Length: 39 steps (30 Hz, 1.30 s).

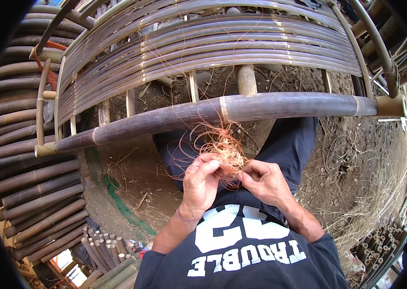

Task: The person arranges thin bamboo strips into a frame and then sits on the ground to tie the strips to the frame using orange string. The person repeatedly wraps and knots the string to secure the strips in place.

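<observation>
A tangled bunch of thin orange and straw-coloured strands (230, 151) is gathered above my lap. My left hand (199, 185) pinches its left side between thumb and fingers. On the other side, the thumb and curled fingers of my right hand (267, 182) grip the lower right part of the same bunch. Loose strands loop out toward a thick dark bamboo pole (160, 120) just beyond, and a few trail up over it. That pole forms the near edge of a bamboo frame with a slatted panel (256, 45). I cannot tell whether any strand is tied to the pole.
Stacked bamboo poles (39, 185) fill the left side. Short cut bamboo pieces (105, 248) stand at the lower left, with more bamboo tubes (379, 248) at the lower right. A green strip (121, 204) crosses the dirt floor. Loose coils of strands (345, 154) lie on the right.
</observation>
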Each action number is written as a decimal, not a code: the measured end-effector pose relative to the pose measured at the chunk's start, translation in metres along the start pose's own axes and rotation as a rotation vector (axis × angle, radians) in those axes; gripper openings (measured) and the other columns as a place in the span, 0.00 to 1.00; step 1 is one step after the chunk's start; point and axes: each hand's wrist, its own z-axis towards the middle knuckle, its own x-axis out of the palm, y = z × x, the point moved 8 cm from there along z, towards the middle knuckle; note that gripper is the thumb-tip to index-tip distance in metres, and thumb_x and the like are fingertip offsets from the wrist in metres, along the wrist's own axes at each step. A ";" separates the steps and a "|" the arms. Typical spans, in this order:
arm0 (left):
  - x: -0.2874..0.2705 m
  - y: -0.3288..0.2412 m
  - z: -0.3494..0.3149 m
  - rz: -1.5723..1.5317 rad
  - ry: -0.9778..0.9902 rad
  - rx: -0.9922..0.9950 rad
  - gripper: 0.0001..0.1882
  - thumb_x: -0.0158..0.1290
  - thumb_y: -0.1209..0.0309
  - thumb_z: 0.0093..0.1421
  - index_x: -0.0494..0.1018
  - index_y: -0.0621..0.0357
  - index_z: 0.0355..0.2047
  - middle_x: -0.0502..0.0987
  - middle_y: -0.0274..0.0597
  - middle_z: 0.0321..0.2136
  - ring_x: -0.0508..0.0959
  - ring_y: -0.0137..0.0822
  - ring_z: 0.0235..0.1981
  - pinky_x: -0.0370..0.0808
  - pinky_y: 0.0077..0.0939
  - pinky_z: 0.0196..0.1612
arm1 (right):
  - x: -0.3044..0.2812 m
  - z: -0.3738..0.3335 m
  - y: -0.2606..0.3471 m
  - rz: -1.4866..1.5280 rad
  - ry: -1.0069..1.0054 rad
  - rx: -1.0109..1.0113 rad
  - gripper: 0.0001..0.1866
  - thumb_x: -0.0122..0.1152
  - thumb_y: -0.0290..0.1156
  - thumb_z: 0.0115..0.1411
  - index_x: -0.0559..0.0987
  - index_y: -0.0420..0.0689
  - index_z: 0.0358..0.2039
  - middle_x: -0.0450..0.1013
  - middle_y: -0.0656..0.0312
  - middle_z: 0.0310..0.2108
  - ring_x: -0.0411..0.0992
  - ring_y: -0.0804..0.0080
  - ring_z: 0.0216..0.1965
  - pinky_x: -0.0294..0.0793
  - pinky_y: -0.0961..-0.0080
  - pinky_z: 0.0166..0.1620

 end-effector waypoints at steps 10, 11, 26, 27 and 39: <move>-0.012 -0.006 -0.001 -0.256 -0.078 0.139 0.06 0.44 0.66 0.70 0.70 0.50 0.41 0.71 0.31 0.28 0.69 0.26 0.27 0.74 0.30 0.41 | -0.019 0.007 -0.046 0.340 -0.295 0.074 0.09 0.61 0.29 0.57 0.81 0.34 0.29 0.70 0.68 0.18 0.62 0.86 0.22 0.60 0.81 0.24; -0.020 -0.011 0.005 -0.266 -0.112 0.183 0.06 0.44 0.65 0.70 0.70 0.49 0.40 0.68 0.30 0.26 0.67 0.23 0.23 0.74 0.27 0.37 | -0.019 0.006 -0.043 0.370 -0.340 0.032 0.09 0.62 0.29 0.57 0.81 0.34 0.30 0.71 0.69 0.19 0.62 0.86 0.22 0.60 0.81 0.25; -0.091 -0.097 0.002 0.935 0.306 -0.549 0.13 0.63 0.64 0.57 0.78 0.63 0.26 0.73 0.31 0.16 0.67 0.20 0.15 0.61 0.17 0.18 | -0.372 -0.139 -0.221 1.281 -1.200 -0.111 0.22 0.51 0.34 0.69 0.59 0.50 0.17 0.47 0.72 0.14 0.43 0.82 0.14 0.41 0.81 0.14; -0.087 -0.089 0.003 0.927 0.374 -0.604 0.13 0.62 0.64 0.58 0.78 0.62 0.26 0.73 0.31 0.16 0.68 0.21 0.16 0.63 0.18 0.19 | -0.389 -0.151 -0.246 1.242 -1.188 -0.092 0.22 0.52 0.35 0.69 0.60 0.49 0.18 0.47 0.72 0.15 0.44 0.82 0.14 0.45 0.81 0.16; -0.113 -0.089 0.008 0.918 0.443 -0.720 0.13 0.61 0.63 0.60 0.78 0.62 0.26 0.71 0.29 0.16 0.67 0.20 0.18 0.63 0.18 0.22 | -0.464 -0.189 -0.286 1.363 -1.112 -0.201 0.23 0.39 0.40 0.74 0.60 0.48 0.19 0.54 0.70 0.15 0.49 0.81 0.13 0.47 0.82 0.15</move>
